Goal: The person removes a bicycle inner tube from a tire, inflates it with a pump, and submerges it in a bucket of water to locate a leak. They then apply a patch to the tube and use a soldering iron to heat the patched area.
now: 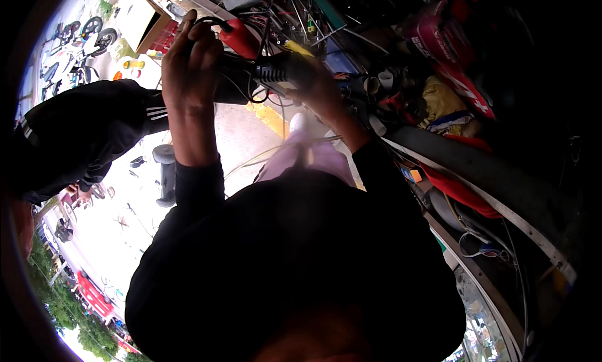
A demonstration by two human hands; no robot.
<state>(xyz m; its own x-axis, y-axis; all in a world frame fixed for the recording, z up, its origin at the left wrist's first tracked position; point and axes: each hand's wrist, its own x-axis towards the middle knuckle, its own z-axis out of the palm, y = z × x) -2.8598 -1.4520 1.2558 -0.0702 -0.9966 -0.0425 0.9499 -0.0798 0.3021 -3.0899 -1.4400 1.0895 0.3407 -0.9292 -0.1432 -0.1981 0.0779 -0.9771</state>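
Observation:
My left hand point(191, 64) is raised at the upper left of centre, its fingers curled around a thin black cable point(212, 20). Close to its fingertips is a red, rounded piece point(239, 40), with dark leads running past it. To the right, my right hand point(316, 89) is partly smeared by motion and in shadow. Its thumb and fingers close on the end of a black device with ribbed vents point(271, 73), whose exact kind I cannot make out. The device lies between both hands, and dark wires loop in front of it.
Tools and cables crowd a bench point(360, 42) at the top. A cluttered shelf edge point(495, 205) runs along my right. On the left, another person's black, white-striped clothing point(94, 120) reaches close to my left forearm. Motorcycles point(94, 36) and an open carton point(143, 26) stand beyond.

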